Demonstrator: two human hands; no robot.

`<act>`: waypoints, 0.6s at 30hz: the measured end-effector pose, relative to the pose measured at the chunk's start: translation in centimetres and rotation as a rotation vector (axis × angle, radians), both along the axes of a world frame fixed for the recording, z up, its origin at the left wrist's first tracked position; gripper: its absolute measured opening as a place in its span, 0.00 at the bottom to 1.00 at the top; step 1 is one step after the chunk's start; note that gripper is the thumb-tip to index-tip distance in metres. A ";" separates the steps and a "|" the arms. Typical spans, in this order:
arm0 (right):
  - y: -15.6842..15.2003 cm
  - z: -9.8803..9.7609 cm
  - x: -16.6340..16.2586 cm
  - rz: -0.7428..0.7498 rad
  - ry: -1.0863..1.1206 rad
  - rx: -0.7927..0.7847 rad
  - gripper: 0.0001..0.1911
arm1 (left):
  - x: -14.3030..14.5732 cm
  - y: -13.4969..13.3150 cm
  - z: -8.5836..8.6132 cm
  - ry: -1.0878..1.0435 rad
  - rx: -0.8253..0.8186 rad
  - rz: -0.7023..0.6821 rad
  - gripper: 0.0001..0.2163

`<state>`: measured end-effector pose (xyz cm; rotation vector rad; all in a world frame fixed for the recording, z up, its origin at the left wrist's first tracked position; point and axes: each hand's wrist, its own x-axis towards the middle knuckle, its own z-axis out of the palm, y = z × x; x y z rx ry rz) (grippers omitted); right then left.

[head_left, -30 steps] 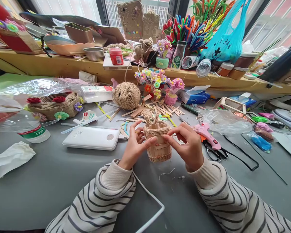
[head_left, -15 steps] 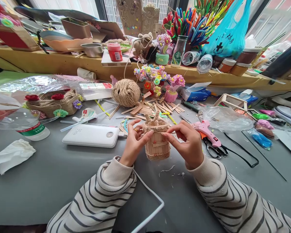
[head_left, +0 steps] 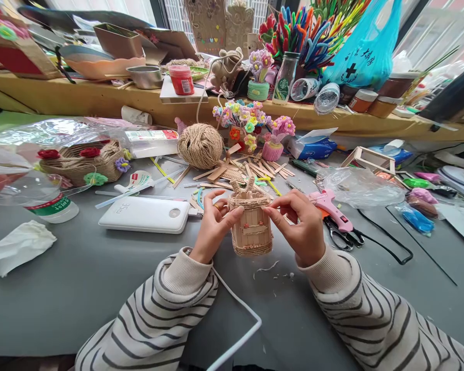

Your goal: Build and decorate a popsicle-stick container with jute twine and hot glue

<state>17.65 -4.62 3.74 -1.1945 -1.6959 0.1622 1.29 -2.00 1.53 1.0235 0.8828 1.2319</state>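
Between my hands is a small basket made of wooden sticks (head_left: 251, 237), with twine wound round its rim and base and tiny reddish bits on its front. My left hand (head_left: 214, 221) grips its left side, thumb on the front near the rim. At the upper right edge, my right hand (head_left: 299, 224) pinches with thumb and forefinger against the rim; whether a twine end is also in the pinch I cannot make out. Beyond the basket lie loose craft sticks (head_left: 251, 169) and a ball of jute twine (head_left: 200, 146).
A white power bank (head_left: 145, 215) with a cable lies left. To the right are a pink glue gun (head_left: 334, 208), black-handled scissors (head_left: 342, 238) and a plastic bag (head_left: 361, 188). A twine-wrapped basket with flowers (head_left: 81, 162) stands far left. A crowded shelf (head_left: 170, 105) runs along the back.
My right thumb and fingers have shifted slightly right toward the basket's edge, showing more of its front. The basket is turned a little. My left hand keeps its hold.
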 end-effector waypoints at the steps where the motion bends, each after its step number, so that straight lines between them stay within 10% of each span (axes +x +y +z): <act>1: 0.0 0.0 0.0 0.001 0.001 0.002 0.05 | 0.0 0.0 0.0 -0.003 0.006 -0.005 0.29; 18: -0.4 0.3 -0.2 0.044 0.028 0.020 0.04 | -0.1 -0.2 0.1 0.043 0.114 -0.039 0.34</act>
